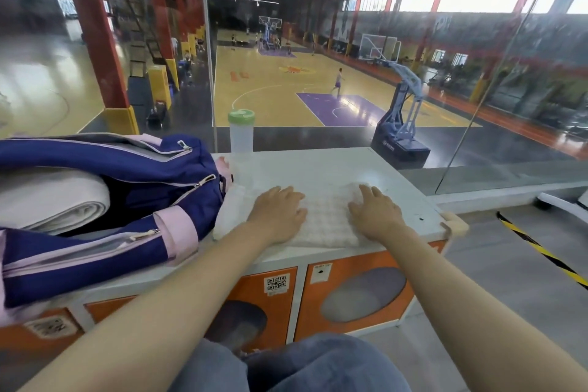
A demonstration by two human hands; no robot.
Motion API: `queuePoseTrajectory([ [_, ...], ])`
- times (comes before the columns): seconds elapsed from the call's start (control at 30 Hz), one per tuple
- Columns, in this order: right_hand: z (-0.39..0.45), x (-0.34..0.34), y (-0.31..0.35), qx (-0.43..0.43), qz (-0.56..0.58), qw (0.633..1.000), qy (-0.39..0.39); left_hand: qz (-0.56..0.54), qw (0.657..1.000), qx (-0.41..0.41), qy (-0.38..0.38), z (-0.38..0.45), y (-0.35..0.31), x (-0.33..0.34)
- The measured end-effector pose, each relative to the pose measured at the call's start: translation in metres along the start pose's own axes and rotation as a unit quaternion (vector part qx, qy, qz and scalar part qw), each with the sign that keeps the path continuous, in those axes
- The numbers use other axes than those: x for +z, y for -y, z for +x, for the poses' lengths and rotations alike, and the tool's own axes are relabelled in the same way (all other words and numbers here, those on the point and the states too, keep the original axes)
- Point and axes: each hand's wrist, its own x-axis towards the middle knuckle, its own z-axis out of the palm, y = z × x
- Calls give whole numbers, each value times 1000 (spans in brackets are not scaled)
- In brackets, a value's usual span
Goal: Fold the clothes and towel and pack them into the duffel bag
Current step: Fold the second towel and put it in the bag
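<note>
The duffel bag (105, 200) lies on its side on the white cabinet top (334, 165), its main zip open and its mouth gaping toward the camera. Inside it sits a rolled or folded pale cloth (54, 200) — cream-white, filling the left part of the opening. The bag is navy blue with pink trim and pale zips; a pink strap band crosses its near edge.

Just to the right of the bag, touching its end, the towel (324, 216) lies flat on the cabinet top. It is white with a waffle-like weave, already folded into a rectangle whose near edge runs along the cabinet's front edge. The left hand (276, 216) presses flat on the towel's left half, fingers straight and slightly spread, holding nothing. The right hand (375, 213) presses flat on the towel's right half in the same manner, fingers extended and a little apart.

Behind the towel, at the cabinet's far edge, stands a translucent bottle (241, 130) with a green lid, upright and apart from the towel. Below the top, the cabinet front shows orange doors (353, 296) with oval windows and a QR sticker. Beyond the cabinet a glass wall (318, 41) overlooks a basketball court.
</note>
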Motion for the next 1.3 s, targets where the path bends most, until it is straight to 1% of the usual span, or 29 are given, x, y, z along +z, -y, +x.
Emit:
queuePoseTrajectory([
  [0.07,-7,-2,-12,57,43,997,-33,27,998,-4,57,-1,-12,16],
  [0.1,-10,-3,-20,89,57,994,-39,35,997,-7,72,-2,-16,23],
  [0.17,-16,-5,-34,144,84,986,-28,57,995,-8,76,-3,-17,34],
  [0.23,-22,-8,-42,158,98,983,2,80,994,-5,71,-6,-17,39],
  [0.33,-27,-15,-40,154,127,978,52,95,993,0,65,-6,-17,40],
  [0.43,-28,-22,-34,171,234,954,76,86,995,3,58,-8,-16,41],
  [0.5,-26,-30,-29,180,312,931,61,48,998,15,37,-12,-13,42],
  [0.57,-22,-43,-20,173,361,916,36,-37,999,25,9,-17,-11,39],
  [0.63,-14,-60,-10,147,347,926,-6,-166,986,6,-25,-20,-8,28],
  [0.7,-6,-76,2,117,297,946,-63,-272,960,-37,-59,-22,0,15],
  [0.77,-3,-91,19,83,228,964,-111,-328,936,-91,-89,-26,14,5],
  [0.83,-4,-100,45,40,188,972,-134,-377,905,-170,-103,-32,30,0],
  [0.93,-16,-101,95,-48,173,972,-154,-485,827,-255,-123,-39,49,-3],
  [1.0,-27,-88,127,-113,158,968,-158,-567,760,-292,-126,-39,56,-2],
  [1.07,-39,-69,154,-160,147,966,-140,-625,695,-324,-148,-39,58,-3],
  [1.1,-46,-57,166,-176,132,967,-125,-636,679,-332,-158,-39,58,-3],
  [1.2,-65,-18,190,-200,82,974,-68,-654,659,-337,-158,-40,58,-3],
  [1.23,-70,-4,193,-200,99,974,-29,-661,653,-335,-155,-42,56,-5],
  [1.3,-77,16,192,-183,184,964,59,-676,640,-328,-164,-42,55,-7],
])
